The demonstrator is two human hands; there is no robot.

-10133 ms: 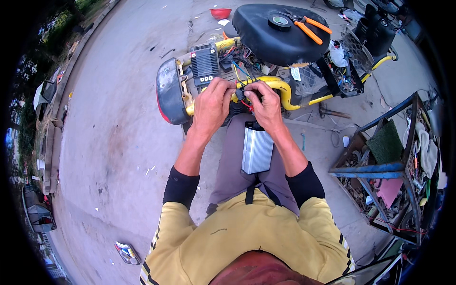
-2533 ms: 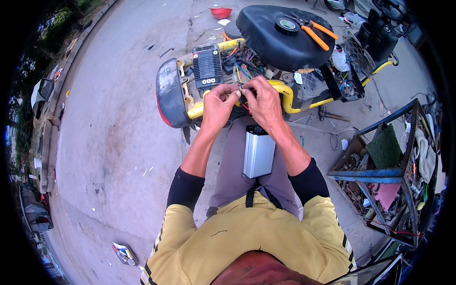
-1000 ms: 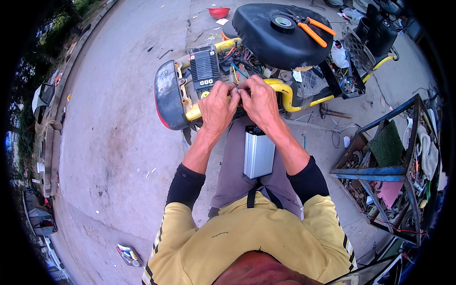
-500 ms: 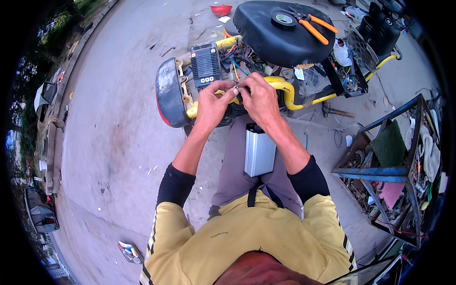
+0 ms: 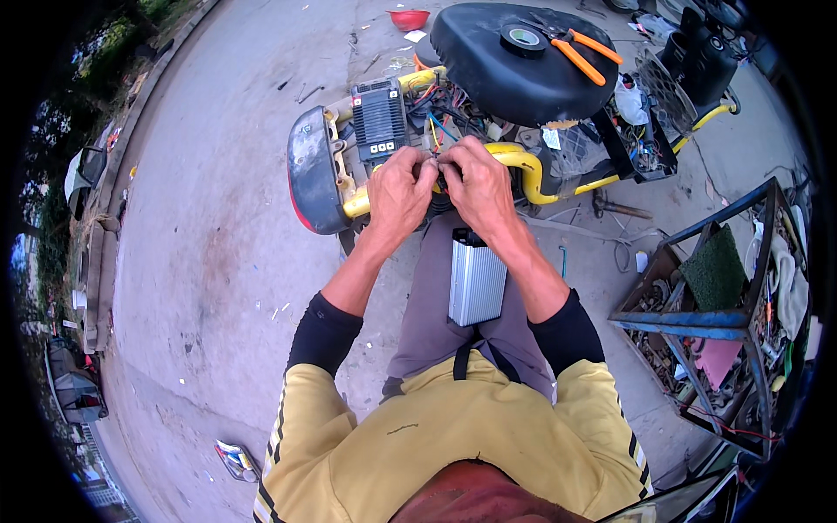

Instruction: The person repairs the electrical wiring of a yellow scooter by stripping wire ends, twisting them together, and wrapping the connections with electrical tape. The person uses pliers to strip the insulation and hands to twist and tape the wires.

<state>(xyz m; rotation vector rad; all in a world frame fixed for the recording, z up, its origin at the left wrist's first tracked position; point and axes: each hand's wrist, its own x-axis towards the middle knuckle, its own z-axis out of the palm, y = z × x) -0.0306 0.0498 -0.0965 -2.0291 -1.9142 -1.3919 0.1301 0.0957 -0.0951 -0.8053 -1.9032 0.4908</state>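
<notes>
My left hand [image 5: 401, 193] and my right hand [image 5: 475, 183] meet fingertip to fingertip over the yellow tube frame [image 5: 523, 162] of a partly stripped vehicle. Both are closed in a pinch around something small, likely wire ends, which the fingers hide. Thin yellow, red and blue wires [image 5: 433, 126] run up from behind the fingertips into a tangle. Just beyond my left hand lies a black finned controller box [image 5: 378, 118]. On my lap rests a silver finned metal box [image 5: 477, 283] with black connectors at its top.
The black seat [image 5: 471, 65] carries a roll of black tape [image 5: 523, 39] and orange-handled pliers [image 5: 580, 57]. A hammer [image 5: 621, 206] lies on the ground. At right stands a metal-framed cart [image 5: 711, 321] full of parts. A red bowl [image 5: 408, 19] sits far off.
The left hand's fingers have curled in more and its thumb has turned upward against them. The right hand has barely moved, and both stay together at the same spot.
</notes>
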